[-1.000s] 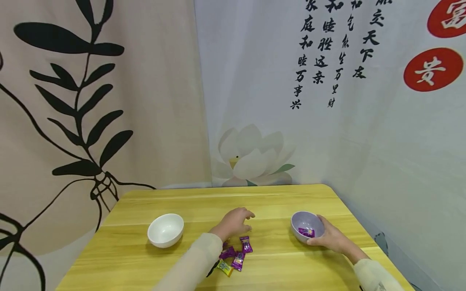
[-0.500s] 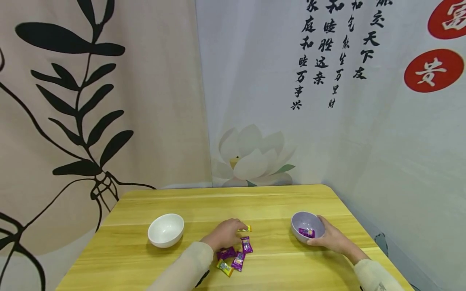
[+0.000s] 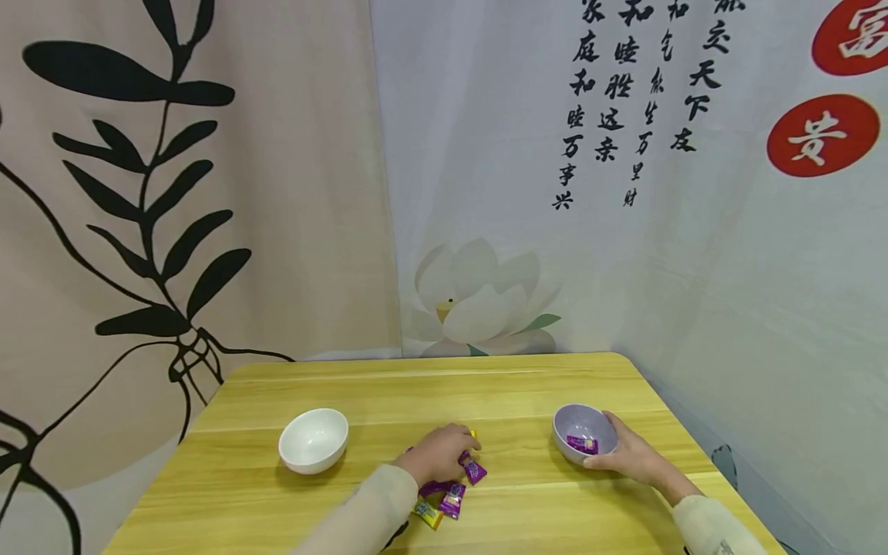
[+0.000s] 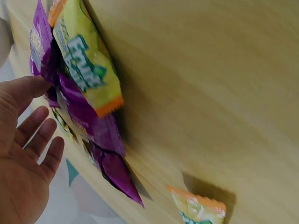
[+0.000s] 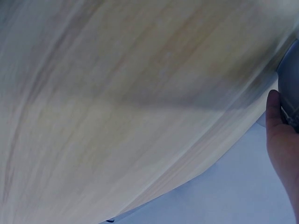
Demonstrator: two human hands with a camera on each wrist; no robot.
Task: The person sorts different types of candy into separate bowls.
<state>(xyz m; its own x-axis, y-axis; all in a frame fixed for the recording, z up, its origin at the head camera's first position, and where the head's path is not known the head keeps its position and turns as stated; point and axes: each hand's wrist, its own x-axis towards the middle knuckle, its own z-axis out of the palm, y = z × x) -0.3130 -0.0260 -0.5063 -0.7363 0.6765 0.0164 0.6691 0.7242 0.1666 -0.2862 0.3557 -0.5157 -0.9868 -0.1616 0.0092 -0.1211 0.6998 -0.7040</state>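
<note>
My left hand [image 3: 438, 453] reaches down into a small pile of wrapped candies. Its thumb tip lies against a purple-wrapped candy [image 3: 474, 469]; the index finger is hidden in the left wrist view, so I cannot tell whether it pinches. Around it lie another purple-wrapped candy [image 3: 452, 501] and a yellow-wrapped candy [image 4: 86, 60] marked "Fruit". A bit of yellow wrapper [image 3: 474, 434] shows past the fingertips. On the right, my right hand [image 3: 627, 453] grips the side of a light purple bowl [image 3: 565, 424]. One purple-wrapped candy [image 3: 582, 445] lies inside that bowl.
A white bowl [image 3: 314, 439] stands on the left part of the wooden table [image 3: 527, 524]. One yellow candy [image 4: 198, 205] lies apart from the others in the left wrist view. Behind the table's far edge hangs a printed curtain [image 3: 479, 193].
My left hand has come down and inward from above the candies to the purple one, which has tilted and shifted slightly right. My right hand and the light purple bowl stay in place.
</note>
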